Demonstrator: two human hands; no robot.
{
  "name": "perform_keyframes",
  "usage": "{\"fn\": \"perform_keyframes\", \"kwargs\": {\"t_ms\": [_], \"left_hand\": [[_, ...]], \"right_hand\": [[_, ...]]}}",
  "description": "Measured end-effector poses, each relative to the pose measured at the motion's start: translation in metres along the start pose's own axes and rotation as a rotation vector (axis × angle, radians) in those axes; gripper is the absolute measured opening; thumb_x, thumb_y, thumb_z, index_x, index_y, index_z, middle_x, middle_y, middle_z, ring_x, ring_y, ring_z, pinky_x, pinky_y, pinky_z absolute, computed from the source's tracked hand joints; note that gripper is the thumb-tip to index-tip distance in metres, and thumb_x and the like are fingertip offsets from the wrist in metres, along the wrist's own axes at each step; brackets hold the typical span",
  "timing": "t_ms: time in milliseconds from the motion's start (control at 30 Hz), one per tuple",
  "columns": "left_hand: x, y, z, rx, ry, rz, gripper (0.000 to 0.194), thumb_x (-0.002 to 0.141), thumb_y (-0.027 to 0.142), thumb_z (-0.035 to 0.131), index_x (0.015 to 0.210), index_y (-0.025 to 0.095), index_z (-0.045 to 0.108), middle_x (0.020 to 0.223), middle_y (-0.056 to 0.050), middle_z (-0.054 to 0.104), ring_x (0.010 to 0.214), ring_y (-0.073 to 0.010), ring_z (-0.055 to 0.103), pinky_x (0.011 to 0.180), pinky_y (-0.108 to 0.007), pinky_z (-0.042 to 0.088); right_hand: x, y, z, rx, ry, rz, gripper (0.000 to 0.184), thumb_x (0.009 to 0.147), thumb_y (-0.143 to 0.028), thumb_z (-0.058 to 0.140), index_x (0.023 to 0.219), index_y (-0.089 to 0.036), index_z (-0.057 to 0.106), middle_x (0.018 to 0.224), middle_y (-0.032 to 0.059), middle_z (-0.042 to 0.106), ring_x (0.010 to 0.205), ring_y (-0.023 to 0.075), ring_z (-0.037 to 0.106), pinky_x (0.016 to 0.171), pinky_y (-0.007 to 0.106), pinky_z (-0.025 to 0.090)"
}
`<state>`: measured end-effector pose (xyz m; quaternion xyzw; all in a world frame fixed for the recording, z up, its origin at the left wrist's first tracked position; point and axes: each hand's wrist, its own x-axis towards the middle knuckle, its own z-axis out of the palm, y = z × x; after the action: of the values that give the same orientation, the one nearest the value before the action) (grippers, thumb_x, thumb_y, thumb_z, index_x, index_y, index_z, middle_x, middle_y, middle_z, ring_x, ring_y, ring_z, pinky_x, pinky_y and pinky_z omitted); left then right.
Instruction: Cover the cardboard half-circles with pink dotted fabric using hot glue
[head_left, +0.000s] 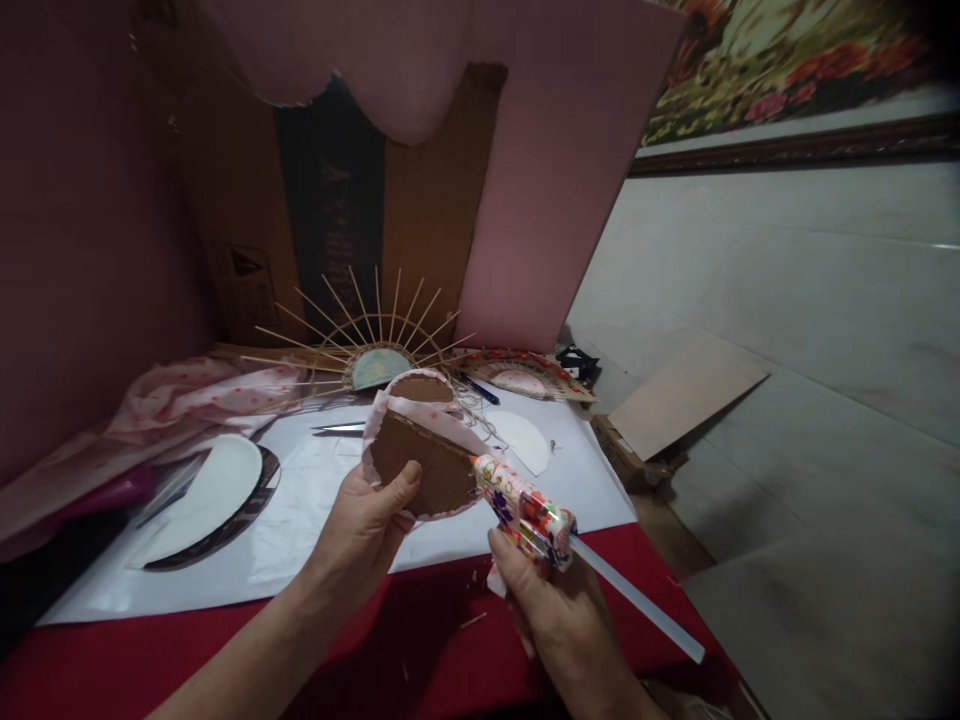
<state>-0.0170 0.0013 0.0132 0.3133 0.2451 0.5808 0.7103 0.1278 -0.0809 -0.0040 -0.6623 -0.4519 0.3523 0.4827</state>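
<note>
My left hand (379, 515) grips a half-round cardboard piece (420, 465) edged with pink dotted fabric, thumb on its brown face. My right hand (559, 600) is wrapped round a flower-patterned glue gun (525, 508). Its orange nozzle touches or nearly touches the right end of the cardboard's straight edge. A long pale glue stick (641, 600) sticks out of the gun's back. Just behind the held piece is a second fabric-edged cardboard half-round (421, 388); whether the two are joined I cannot tell.
White paper (300, 540) covers part of a red cloth (450, 640). At the back stands a half-round frame of thin sticks (379, 330), beside a finished-looking fan (536, 375). Scissors (341, 429), a white half-round (525, 440), dotted fabric (187, 410) and a white semicircle (214, 495) lie around.
</note>
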Motion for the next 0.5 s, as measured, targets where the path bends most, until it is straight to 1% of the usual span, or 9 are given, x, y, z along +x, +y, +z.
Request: {"fn": "perform_keyframes", "kwargs": {"t_ms": [167, 267, 367, 433, 500], "left_hand": [[0.000, 0.000, -0.001, 0.017, 0.004, 0.008, 0.055, 0.074, 0.016, 0.073, 0.127, 0.022, 0.058, 0.105, -0.009, 0.074, 0.103, -0.0266, 0.066, 0.092, -0.038, 0.052], [0.000, -0.001, -0.002, 0.007, 0.009, 0.015, 0.056, 0.074, 0.015, 0.073, 0.127, 0.023, 0.058, 0.105, -0.008, 0.074, 0.103, -0.0268, 0.066, 0.092, -0.037, 0.052], [0.000, -0.001, -0.002, 0.000, -0.001, 0.012, 0.055, 0.075, 0.014, 0.072, 0.128, 0.023, 0.058, 0.105, -0.008, 0.075, 0.104, -0.0265, 0.066, 0.092, -0.037, 0.053], [0.000, -0.001, -0.002, -0.004, -0.011, 0.004, 0.054, 0.076, 0.014, 0.071, 0.128, 0.023, 0.058, 0.105, -0.008, 0.075, 0.104, -0.0265, 0.066, 0.092, -0.037, 0.053], [0.000, -0.001, -0.001, -0.006, -0.014, 0.004, 0.054, 0.076, 0.014, 0.071, 0.127, 0.022, 0.058, 0.105, -0.008, 0.075, 0.103, -0.0266, 0.066, 0.092, -0.038, 0.053]], "right_hand": [[0.001, 0.007, 0.000, 0.005, 0.049, -0.035, 0.047, 0.074, -0.064, 0.060, 0.059, -0.020, 0.062, 0.036, -0.0035, 0.039, 0.036, 0.0145, 0.043, 0.034, 0.026, 0.033], [0.000, 0.006, 0.001, 0.014, 0.077, -0.034, 0.048, 0.074, -0.065, 0.059, 0.060, -0.019, 0.062, 0.037, -0.0033, 0.040, 0.038, 0.0148, 0.044, 0.034, 0.026, 0.033], [-0.002, -0.003, 0.001, 0.005, 0.039, -0.004, 0.044, 0.077, -0.060, 0.059, 0.066, -0.018, 0.063, 0.039, -0.0043, 0.041, 0.039, 0.0138, 0.044, 0.037, 0.025, 0.033], [-0.002, -0.011, -0.001, 0.001, 0.004, -0.011, 0.040, 0.079, -0.056, 0.059, 0.069, -0.017, 0.062, 0.044, -0.0036, 0.046, 0.042, 0.0133, 0.046, 0.041, 0.024, 0.035], [-0.001, -0.017, -0.002, 0.003, -0.041, -0.043, 0.037, 0.081, -0.052, 0.057, 0.067, -0.017, 0.059, 0.051, -0.0014, 0.052, 0.048, 0.0135, 0.049, 0.046, 0.024, 0.038]]}}
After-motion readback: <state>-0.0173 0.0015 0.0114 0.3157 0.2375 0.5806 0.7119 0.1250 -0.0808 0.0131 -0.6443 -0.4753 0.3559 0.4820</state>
